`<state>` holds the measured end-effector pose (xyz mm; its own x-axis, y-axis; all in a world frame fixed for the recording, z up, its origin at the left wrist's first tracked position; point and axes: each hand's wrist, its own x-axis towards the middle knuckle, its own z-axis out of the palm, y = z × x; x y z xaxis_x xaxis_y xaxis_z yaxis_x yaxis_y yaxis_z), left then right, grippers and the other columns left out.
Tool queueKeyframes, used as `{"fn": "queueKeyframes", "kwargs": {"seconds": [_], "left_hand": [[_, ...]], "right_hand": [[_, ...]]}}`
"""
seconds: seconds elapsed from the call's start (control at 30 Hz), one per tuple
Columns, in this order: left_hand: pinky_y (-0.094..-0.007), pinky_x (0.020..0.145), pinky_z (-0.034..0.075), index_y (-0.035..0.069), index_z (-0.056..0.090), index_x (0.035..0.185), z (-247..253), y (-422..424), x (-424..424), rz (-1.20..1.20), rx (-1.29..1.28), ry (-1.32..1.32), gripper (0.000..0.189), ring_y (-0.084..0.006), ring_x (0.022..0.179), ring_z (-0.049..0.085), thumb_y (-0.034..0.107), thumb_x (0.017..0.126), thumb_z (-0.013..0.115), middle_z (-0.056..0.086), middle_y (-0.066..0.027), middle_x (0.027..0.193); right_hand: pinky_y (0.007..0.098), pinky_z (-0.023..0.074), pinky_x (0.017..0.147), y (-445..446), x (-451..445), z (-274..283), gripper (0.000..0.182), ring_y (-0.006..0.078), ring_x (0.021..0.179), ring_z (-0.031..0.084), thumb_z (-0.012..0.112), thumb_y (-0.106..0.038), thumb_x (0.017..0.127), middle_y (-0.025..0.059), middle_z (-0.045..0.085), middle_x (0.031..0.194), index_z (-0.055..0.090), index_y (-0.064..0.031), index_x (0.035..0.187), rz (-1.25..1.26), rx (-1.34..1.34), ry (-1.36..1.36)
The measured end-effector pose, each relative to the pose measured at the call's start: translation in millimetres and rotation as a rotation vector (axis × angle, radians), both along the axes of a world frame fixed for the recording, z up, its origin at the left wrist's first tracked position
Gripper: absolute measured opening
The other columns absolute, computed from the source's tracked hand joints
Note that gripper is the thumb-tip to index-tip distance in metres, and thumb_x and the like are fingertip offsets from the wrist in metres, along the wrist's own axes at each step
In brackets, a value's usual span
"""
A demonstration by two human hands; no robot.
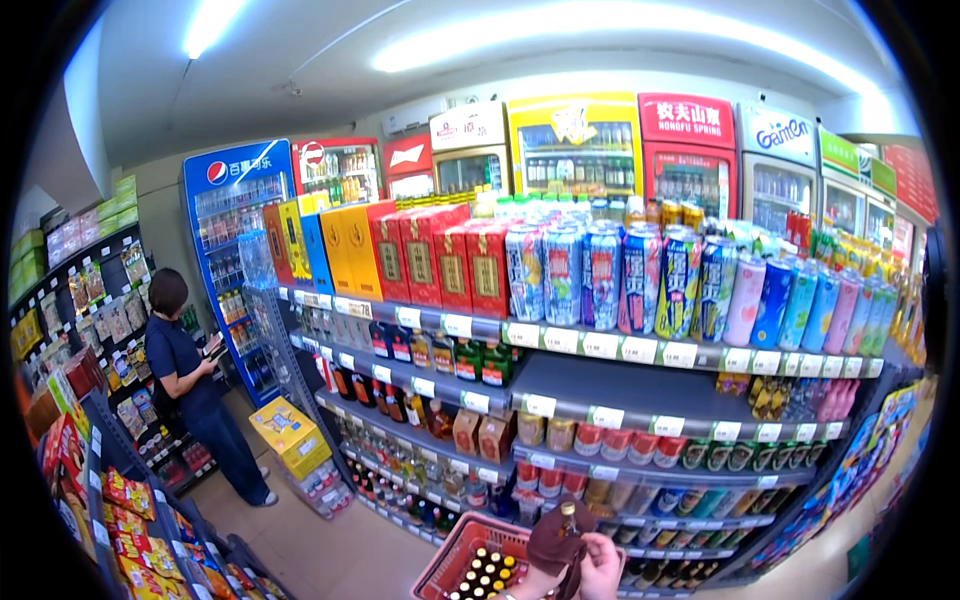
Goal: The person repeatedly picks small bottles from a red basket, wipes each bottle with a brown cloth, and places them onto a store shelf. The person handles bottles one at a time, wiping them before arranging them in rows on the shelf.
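Note:
At the bottom of the head view, a dark brown cloth (551,541) is wrapped about a small glass bottle (568,517) with a gold cap. My left hand (538,583) is beneath the cloth and holds it with the bottle; its fingers are mostly hidden. My right hand (600,561) pinches the cloth's edge at the bottle's right side. Just below and to the left, a red plastic shopping basket (431,576) holds several dark bottles with white and yellow caps (484,574).
A stocked drinks shelf (592,382) stands right in front. A person (187,375) stands at the left by a snack rack. Yellow cartons (292,435) sit on the floor beside the shelf end. A snack shelf (135,525) is at the lower left.

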<state>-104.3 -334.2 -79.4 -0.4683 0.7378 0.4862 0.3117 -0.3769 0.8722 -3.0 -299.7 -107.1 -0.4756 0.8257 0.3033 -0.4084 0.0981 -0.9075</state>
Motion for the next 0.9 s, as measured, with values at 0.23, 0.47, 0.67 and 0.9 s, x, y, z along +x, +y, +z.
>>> {"fn": "queueKeyframes", "kwargs": {"seconds": [0.23, 0.47, 0.67, 0.9], "left_hand": [[-0.0306, 0.066, 0.042, 0.002, 0.056, 0.078, 43, 3, -13, -0.164, 0.084, -0.089, 0.024, -0.0243, 0.071, 0.053, 0.018, 0.066, 0.069, 0.054, -0.0101, 0.077], [-0.0293, 0.08, 0.044, 0.001, 0.057, 0.104, 9, -7, -15, -0.193, -0.168, 0.061, 0.04, -0.0216, 0.092, 0.058, 0.021, 0.071, 0.068, 0.059, -0.0109, 0.096], [-0.0293, 0.081, 0.044, -0.003, 0.056, 0.103, -79, -11, -20, -0.043, -0.066, -0.494, 0.024, -0.0183, 0.093, 0.057, 0.015, 0.087, 0.05, 0.06, -0.0096, 0.101], [-0.0329, 0.089, 0.042, 0.003, 0.043, 0.122, -111, -8, -51, -0.066, -0.294, -1.002, 0.048, -0.019, 0.099, 0.051, 0.038, 0.09, 0.037, 0.051, -0.0074, 0.115]], "right_hand": [[0.0292, 0.0434, 0.072, 14, 7, 39, 0.025, 0.0221, 0.077, 0.053, 0.055, 0.003, 0.069, 0.0121, 0.051, 0.091, 0.066, -0.0022, 0.091, -0.431, 0.852, -0.447], [0.018, 0.0344, 0.05, 38, 15, 82, 0.012, 0.0022, 0.058, 0.041, 0.057, -0.009, 0.083, -0.003, 0.047, 0.069, 0.058, -0.0005, 0.09, -0.013, 0.19, -0.306], [0.0176, 0.0273, 0.044, 34, -10, 51, 0.011, 0.0021, 0.05, 0.035, 0.051, -0.014, 0.089, -0.0033, 0.043, 0.066, 0.045, -0.0069, 0.083, 0.003, 0.16, -0.364], [0.0173, 0.0249, 0.036, 35, -15, 30, 0.011, 0.0019, 0.041, 0.032, 0.048, -0.019, 0.092, -0.0069, 0.037, 0.06, 0.043, -0.0134, 0.084, 0.153, -0.331, -0.107]]}}
